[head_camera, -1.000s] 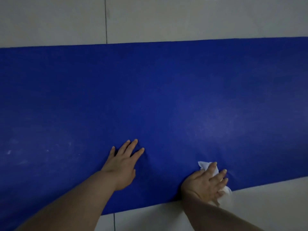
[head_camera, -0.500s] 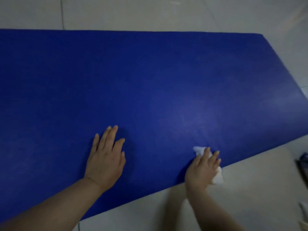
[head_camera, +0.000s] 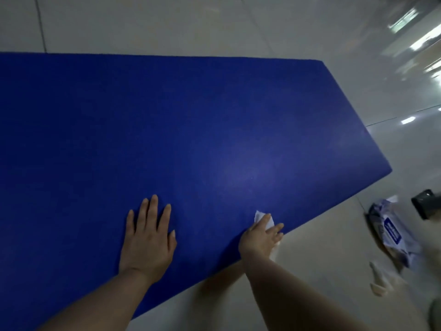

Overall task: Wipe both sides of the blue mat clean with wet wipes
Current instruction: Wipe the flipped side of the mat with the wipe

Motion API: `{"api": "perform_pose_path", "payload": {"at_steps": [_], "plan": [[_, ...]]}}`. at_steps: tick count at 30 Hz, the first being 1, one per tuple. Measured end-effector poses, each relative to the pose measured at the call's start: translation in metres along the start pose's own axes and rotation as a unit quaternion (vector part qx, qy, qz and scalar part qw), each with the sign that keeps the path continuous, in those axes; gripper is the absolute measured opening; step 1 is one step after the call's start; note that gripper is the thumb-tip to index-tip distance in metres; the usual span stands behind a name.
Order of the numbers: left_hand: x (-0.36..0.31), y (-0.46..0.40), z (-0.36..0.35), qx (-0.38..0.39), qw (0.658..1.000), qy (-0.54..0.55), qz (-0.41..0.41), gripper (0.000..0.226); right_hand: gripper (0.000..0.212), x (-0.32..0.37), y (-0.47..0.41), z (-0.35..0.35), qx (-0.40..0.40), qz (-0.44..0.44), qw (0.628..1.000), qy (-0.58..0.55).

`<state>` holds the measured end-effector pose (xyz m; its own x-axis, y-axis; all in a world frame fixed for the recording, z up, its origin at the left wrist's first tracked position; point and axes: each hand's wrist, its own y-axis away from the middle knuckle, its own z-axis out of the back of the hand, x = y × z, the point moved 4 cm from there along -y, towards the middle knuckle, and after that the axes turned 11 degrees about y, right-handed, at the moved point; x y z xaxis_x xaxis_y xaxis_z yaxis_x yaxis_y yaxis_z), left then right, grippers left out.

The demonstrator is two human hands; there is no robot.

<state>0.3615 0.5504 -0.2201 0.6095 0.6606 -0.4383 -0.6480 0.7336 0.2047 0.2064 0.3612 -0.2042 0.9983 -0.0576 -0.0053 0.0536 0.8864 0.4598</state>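
Your left hand (head_camera: 148, 237) lies flat, fingers straight, on the blue mat (head_camera: 191, 130) spread over the tiled floor (head_camera: 310, 271) — likely pinning it against sliding — while your right hand (head_camera: 261, 236) presses a wet wipe (head_camera: 262, 217) at the near edge, fingers loosely bent over it.

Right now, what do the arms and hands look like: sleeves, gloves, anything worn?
Both forearms are bare as far as the frame shows, with no sleeve in view. The left hand and the right hand wear no gloves. No watch, band or ring shows on either wrist or on the fingers in view.
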Motion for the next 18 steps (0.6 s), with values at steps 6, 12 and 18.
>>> {"api": "perform_pose_path", "payload": {"at_steps": [6, 12, 18], "plan": [[0.001, -0.003, 0.000, 0.029, 0.999, 0.042, 0.004, 0.075, 0.066, 0.000, -0.017, 0.020, 0.121, 0.004, 0.992, 0.042], [0.004, 0.000, 0.001, 0.028, 0.998, 0.063, -0.001, 0.073, 0.066, 0.002, -0.014, 0.025, 0.091, -0.026, 0.996, 0.000], [0.010, -0.001, -0.001, 0.009, 0.999, 0.047, -0.015, 0.067, 0.070, 0.009, -0.021, 0.010, -0.029, -0.090, 0.995, -0.026]]}}
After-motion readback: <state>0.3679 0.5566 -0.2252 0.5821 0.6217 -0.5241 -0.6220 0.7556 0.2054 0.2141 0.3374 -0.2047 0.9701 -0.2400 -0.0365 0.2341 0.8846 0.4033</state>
